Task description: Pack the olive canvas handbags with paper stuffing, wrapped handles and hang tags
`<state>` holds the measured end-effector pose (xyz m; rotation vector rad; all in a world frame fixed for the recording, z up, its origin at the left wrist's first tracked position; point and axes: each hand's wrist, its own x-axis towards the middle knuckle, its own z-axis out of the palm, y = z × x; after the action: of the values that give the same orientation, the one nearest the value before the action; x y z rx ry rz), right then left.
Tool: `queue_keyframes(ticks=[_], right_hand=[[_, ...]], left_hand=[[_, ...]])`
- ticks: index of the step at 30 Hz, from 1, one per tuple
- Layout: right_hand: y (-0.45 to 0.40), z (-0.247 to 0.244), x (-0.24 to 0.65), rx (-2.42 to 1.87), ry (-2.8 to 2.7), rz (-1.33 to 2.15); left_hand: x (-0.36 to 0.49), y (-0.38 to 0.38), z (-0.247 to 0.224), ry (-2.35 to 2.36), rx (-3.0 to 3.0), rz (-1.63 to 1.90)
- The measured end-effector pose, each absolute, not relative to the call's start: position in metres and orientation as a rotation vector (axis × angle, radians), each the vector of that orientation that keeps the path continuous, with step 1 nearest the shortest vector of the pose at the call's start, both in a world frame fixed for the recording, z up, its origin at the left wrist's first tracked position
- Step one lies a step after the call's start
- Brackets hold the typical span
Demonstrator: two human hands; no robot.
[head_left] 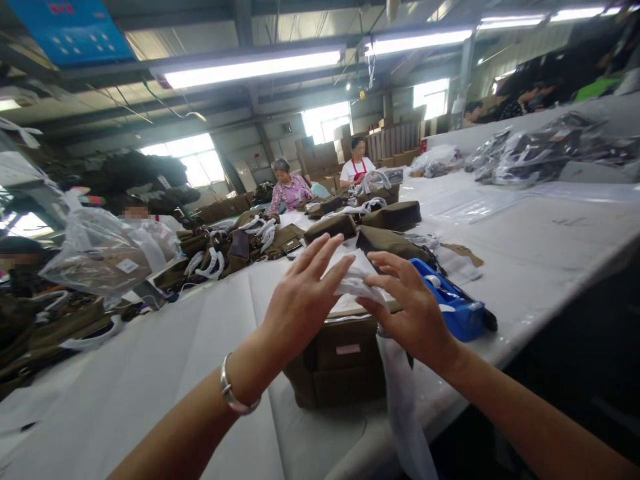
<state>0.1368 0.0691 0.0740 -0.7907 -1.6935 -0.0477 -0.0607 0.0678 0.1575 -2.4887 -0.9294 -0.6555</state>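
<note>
Sitting at the near edge of a long white table (150,373), an olive-green bag (340,360) with a zipper along its top and a small pink label on its front has white tissue paper (356,280) bunched over its opening. The left hand (303,300) lies flat on the paper with fingers stretched out and spread; the right hand (413,310) presses the paper from the other side, fingers loosely curled on it, neither fist closed. A silver bracelet (235,393) rings the left wrist. Just beside the right hand lies a blue tape dispenser (453,303). Farther up the table, more olive bags (395,215) with white straps are strewn about, and clear plastic packets (530,153) are heaped at the far right. Two seated workers (290,189) are busy at the far end.
</note>
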Motion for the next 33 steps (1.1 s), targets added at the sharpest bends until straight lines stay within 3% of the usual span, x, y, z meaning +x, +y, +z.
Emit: queue_keyframes(ticks=[3, 7, 11, 13, 16, 19, 23, 33], right_hand=[[0.071, 0.074, 0.14, -0.773, -1.716, 0.175], [0.078, 0.071, 0.15, -0.763, -1.666, 0.826], [0.099, 0.061, 0.166, -0.534, -1.678, 1.425], [0.117, 0.053, 0.176, -0.618, -1.597, 1.367], [0.153, 0.041, 0.191, -0.97, -1.539, 0.956], [0.19, 0.026, 0.2, -1.222, -1.677, 0.703], [0.225, -0.004, 0.195, -1.363, -1.959, 0.647], [0.238, -0.078, 0.176, -1.83, -2.393, 0.547]], left_hand=[[-0.06, 0.072, 0.171, -1.228, -2.779, -0.551], [-0.067, 0.072, 0.185, -1.699, -3.443, -0.344], [-0.077, 0.063, 0.183, -1.937, -3.745, -0.546], [-0.081, 0.059, 0.18, -1.891, -3.491, -0.674], [-0.09, 0.064, 0.18, -1.805, -2.93, -0.916], [-0.103, 0.078, 0.183, -1.868, -2.532, -1.449], [-0.118, 0.087, 0.187, -2.006, -2.264, -2.149], [-0.115, 0.078, 0.17, -2.17, -2.099, -2.441]])
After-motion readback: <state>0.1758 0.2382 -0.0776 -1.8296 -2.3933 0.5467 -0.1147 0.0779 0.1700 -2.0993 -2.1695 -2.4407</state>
